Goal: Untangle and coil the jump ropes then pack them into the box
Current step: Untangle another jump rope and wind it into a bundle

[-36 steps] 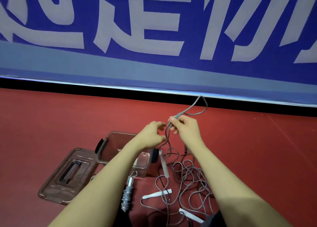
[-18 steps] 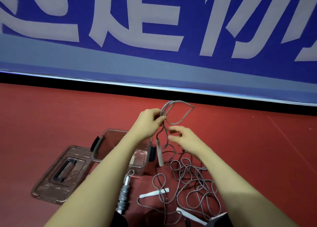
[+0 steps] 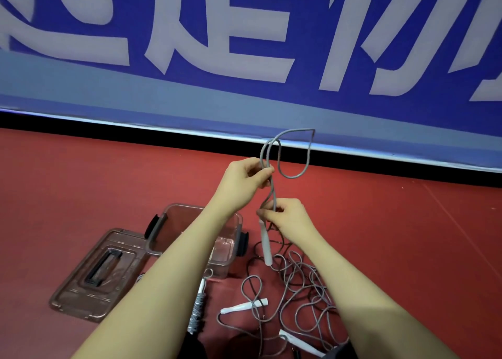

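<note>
Both hands are pinching one thin grey jump rope (image 3: 273, 193): the left hand (image 3: 244, 179) is holding its loop up, the right hand (image 3: 288, 217) is gripping just below.

Lid (image 3: 93, 274) left of box (image 3: 173, 228) (ropes (image 3: 298, 290) right)

Red floor (image 3: 81, 195), smooth, meets a black strip under a blue banner at the back. On it: clear plastic box (image 3: 173, 222) with dark side latches, open, upright. Its lid (image 3: 95, 274) lies flat just beside it to the left, dark handle up. Right of the box, a loose tangle of grey jump ropes (image 3: 298, 285) with white handles (image 3: 244, 306) scattered through it. One coiled rope (image 3: 197, 308) lies in front of the box.
</note>
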A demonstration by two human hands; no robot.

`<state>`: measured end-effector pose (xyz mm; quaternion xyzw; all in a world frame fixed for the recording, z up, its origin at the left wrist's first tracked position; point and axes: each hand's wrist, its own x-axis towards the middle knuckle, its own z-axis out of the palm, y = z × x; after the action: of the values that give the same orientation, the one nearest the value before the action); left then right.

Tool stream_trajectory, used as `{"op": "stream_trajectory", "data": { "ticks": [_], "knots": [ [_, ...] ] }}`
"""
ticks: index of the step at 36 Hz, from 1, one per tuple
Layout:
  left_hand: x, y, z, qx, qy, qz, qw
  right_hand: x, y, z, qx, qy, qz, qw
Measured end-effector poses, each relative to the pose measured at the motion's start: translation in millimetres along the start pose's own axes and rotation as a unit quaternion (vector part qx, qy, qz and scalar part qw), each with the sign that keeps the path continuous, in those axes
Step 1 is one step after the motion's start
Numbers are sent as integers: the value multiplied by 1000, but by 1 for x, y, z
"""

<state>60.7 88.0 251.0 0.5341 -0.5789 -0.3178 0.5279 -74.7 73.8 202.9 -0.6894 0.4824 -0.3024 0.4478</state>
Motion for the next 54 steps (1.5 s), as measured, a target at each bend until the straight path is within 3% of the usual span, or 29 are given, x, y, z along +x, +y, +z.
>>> {"op": "stream_trajectory", "data": {
  "ticks": [3, 6, 10, 12, 17, 21, 27, 30, 32, 37, 43, 45, 49, 54],
  "knots": [
    [1, -2, 2, -40, -2, -50, 998, 0, -3, -4, 49, 23, 10, 998],
    [1, -15, 4, -5, -30, -128, 991, 1, -10, -8, 141, 59, 24, 988],
    [-10, -32, 8, 71, -157, -183, 968, 4, -19, -14, 247, 117, 39, 961],
    [-15, -37, 11, 100, -183, -162, 965, 6, -20, -15, 285, 127, 51, 949],
    [-16, -39, 16, 134, -120, -64, 982, 7, -26, -18, 359, 96, 57, 927],
    [-15, -40, 21, 120, -92, -43, 988, 8, -24, -20, 377, 105, 62, 918],
    [-17, -32, 22, 26, -43, -27, 998, 8, -20, -20, 304, 92, 113, 941],
    [-12, -36, 19, 111, -18, -5, 994, 8, -22, -21, 303, 110, 112, 940],
    [-12, -39, 16, 182, -51, -2, 982, 9, -24, -23, 328, 127, 105, 930],
    [-18, -42, 16, 214, -165, -45, 962, 11, -29, -27, 457, 132, 103, 874],
    [-15, -43, 15, 242, -82, -11, 967, 12, -29, -30, 547, 121, 93, 823],
    [-13, -44, 15, 258, -63, -12, 964, 13, -27, -29, 529, 92, 74, 840],
    [-7, -38, 10, 242, 1, -25, 970, 11, -14, -27, 328, 26, 97, 939],
    [-1, -26, 3, 230, 58, -29, 971, 3, -5, -23, 138, -71, 67, 986]
  ]
}}
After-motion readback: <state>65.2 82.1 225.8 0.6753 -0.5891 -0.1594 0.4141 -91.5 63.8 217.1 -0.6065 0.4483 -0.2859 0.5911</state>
